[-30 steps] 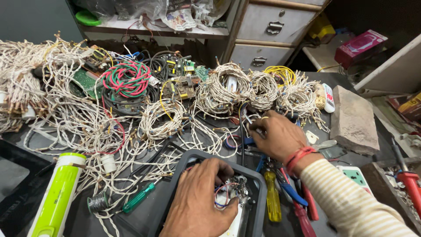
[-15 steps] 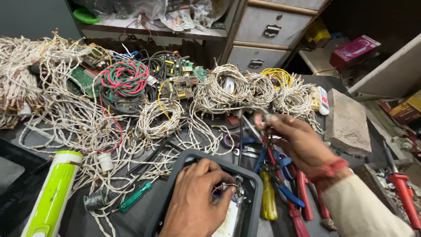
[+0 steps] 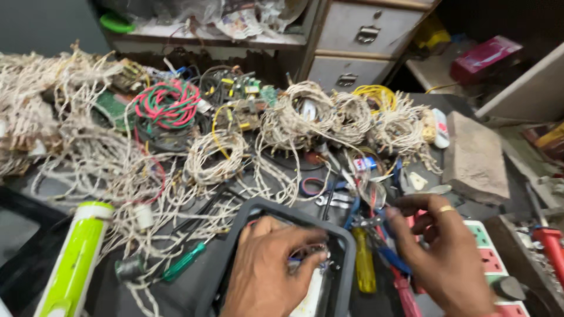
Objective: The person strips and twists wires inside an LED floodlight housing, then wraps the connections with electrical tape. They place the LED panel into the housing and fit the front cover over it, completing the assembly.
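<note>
My left hand (image 3: 264,273) reaches into a dark grey plastic tray (image 3: 346,258) at the bottom centre. Its fingertips pinch a small tangle of wires and metal bits (image 3: 308,253) inside the tray. My right hand (image 3: 449,252), with a ring on one finger, is just right of the tray. Its thumb and fingers close on blue-handled pliers (image 3: 385,246), whose metal jaws point up and left and are blurred. A yellow-handled screwdriver (image 3: 364,264) and red-handled tools (image 3: 405,290) lie under the pliers.
Coils of white wire (image 3: 305,117) cover the bench, along with a red-and-green coil (image 3: 167,103) and circuit boards (image 3: 244,97). A green-and-white torch (image 3: 76,258) and a green screwdriver (image 3: 182,261) lie at left. A stone block (image 3: 473,155), a power strip (image 3: 487,240) and drawers (image 3: 358,29) are at right and behind.
My right hand lifted the pliers from the wire pile, then drew back and down toward the tray's right side. My left hand stayed in the tray, working its fingers.
</note>
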